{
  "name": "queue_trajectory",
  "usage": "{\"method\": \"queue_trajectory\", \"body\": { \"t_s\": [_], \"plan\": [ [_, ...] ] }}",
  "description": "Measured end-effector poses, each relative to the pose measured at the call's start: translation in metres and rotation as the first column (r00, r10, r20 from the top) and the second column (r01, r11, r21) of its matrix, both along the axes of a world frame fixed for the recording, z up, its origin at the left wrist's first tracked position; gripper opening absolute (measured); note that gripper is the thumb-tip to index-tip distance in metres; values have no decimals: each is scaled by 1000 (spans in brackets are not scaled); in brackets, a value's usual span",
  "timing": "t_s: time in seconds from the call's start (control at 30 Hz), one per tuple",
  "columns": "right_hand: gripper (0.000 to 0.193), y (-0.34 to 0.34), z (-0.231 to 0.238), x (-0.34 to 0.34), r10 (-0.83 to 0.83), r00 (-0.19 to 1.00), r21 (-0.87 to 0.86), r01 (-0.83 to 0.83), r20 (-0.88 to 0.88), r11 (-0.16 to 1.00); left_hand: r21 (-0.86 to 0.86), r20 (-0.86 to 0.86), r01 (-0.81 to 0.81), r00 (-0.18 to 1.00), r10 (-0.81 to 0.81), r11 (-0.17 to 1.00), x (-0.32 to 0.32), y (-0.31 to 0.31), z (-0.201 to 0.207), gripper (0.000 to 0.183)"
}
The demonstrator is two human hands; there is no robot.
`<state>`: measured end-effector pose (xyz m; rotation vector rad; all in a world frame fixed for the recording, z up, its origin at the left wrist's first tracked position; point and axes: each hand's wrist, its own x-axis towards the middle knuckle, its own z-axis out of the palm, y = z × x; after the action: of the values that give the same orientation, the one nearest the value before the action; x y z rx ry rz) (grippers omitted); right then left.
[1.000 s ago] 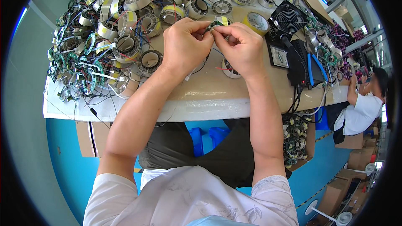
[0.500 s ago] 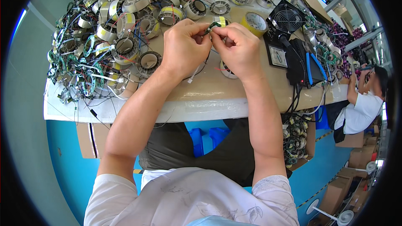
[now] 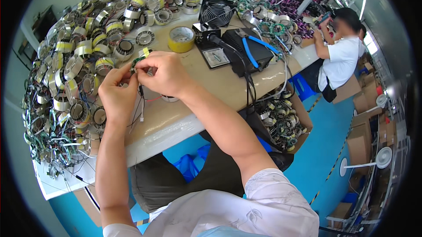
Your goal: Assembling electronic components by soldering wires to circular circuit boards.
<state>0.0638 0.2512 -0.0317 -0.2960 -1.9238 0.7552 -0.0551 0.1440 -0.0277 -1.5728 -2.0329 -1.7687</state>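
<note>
Fingertips [image 3: 145, 63] closed; left hand [image 3: 116, 94] and right hand [image 3: 166, 73] pinch green part [image 3: 134, 63].

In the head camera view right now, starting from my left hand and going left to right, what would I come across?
Left hand → right hand → black fan with a round grille → blue-handled pliers → co-worker in a white top.

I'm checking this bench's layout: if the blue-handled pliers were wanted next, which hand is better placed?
Right, most likely: the right hand is nearer the blue-handled pliers, which lie on the black unit to its right; the left hand is farther left. Both seem to pinch a small green part.
</note>
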Motion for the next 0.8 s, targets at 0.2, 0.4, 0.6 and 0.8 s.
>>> {"method": "queue_trajectory", "body": {
  "t_s": [0.2,0.4,0.6,0.8],
  "plan": [
    [14,-3,2,0,22,999,-182,-29,-40,983,-4,-24,-2,1000,1,1000,-2,2,-5,32],
    [15,-3,4,2,84,996,-294,-79,3,953,28,-44,13,999,-12,1000,-2,0,-4,32],
    [15,1,-2,-1,86,996,-236,-91,-31,968,0,-89,20,996,-20,1000,1,-1,-1,31],
    [13,0,-1,0,124,992,-289,-113,22,951,56,-135,17,991,-9,998,0,1,-2,33]
  ]
}}
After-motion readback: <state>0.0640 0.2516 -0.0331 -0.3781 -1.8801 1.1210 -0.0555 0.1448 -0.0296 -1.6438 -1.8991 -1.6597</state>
